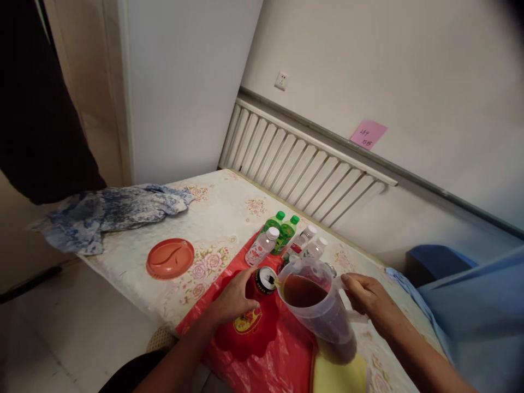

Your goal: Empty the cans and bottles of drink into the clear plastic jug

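My left hand (237, 297) is wrapped round a drink can (266, 280) with an open top, held over a red scalloped tray (262, 344). A clear plastic pitcher (327, 322) of reddish-brown liquid (305, 291) leans toward the can; my right hand (364, 292) grips its handle. The pitcher's spout meets the can's opening, where a little amber liquid shows. Which way it flows I cannot tell. Just behind stand a clear bottle with a white cap (262, 245), green bottles (286, 233) and more white-capped bottles (315, 248).
Red plastic sheeting (286, 360) and a yellow cloth (339, 374) lie on the flowered tablecloth (229, 199). An orange-red divided plate (170, 258) sits at left, near a blue patterned cloth (135, 210). A radiator (303, 164) lines the wall behind.
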The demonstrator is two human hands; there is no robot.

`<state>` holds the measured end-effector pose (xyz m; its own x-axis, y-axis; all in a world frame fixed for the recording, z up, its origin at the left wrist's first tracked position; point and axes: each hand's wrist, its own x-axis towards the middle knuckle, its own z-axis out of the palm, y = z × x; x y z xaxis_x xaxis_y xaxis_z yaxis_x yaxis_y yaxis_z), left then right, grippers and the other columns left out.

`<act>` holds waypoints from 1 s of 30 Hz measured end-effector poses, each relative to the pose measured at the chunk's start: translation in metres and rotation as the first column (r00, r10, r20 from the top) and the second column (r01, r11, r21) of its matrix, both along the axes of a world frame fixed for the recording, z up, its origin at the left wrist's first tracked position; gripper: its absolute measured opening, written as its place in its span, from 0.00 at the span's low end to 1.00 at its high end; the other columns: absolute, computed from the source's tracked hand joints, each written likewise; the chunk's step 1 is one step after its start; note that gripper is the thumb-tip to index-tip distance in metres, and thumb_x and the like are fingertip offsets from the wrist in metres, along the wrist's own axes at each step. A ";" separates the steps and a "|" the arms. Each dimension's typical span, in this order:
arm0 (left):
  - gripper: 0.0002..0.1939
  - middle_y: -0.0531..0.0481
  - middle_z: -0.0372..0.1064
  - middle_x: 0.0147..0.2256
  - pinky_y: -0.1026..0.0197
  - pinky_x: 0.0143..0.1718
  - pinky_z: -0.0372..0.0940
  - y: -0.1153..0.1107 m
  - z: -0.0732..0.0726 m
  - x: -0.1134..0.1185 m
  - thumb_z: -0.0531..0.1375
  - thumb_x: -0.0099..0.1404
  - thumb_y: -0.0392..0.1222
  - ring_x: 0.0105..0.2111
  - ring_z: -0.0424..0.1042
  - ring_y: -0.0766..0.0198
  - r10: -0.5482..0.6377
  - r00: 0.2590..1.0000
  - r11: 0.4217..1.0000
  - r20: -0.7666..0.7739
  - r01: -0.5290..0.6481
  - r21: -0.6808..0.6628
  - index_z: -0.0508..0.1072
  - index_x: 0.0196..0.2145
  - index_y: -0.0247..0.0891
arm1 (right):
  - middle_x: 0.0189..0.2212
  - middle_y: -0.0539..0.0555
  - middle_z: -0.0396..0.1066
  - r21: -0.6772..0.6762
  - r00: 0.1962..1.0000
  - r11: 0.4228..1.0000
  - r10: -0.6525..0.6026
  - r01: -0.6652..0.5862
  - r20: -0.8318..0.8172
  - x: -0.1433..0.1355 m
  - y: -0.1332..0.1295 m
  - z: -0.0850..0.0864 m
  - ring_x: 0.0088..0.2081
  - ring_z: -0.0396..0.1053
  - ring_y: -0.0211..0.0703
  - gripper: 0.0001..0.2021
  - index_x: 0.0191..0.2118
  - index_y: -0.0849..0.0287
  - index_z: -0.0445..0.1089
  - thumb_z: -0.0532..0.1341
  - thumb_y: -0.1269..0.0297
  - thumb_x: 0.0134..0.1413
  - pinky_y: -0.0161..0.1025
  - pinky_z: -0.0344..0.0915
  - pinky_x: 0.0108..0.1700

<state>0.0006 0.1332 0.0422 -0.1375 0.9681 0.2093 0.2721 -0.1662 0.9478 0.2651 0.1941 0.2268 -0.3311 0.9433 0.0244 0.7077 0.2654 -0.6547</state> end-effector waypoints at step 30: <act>0.43 0.43 0.63 0.61 0.49 0.63 0.55 0.002 0.000 -0.001 0.63 0.45 0.32 0.60 0.61 0.49 -0.039 0.998 0.999 -0.056 0.038 -0.027 0.61 0.61 0.40 | 0.14 0.46 0.56 -0.010 0.993 1.000 0.006 -0.005 0.119 -0.003 0.000 0.006 0.19 0.54 0.36 0.21 0.17 0.53 0.52 0.50 0.45 0.51 0.36 0.49 0.22</act>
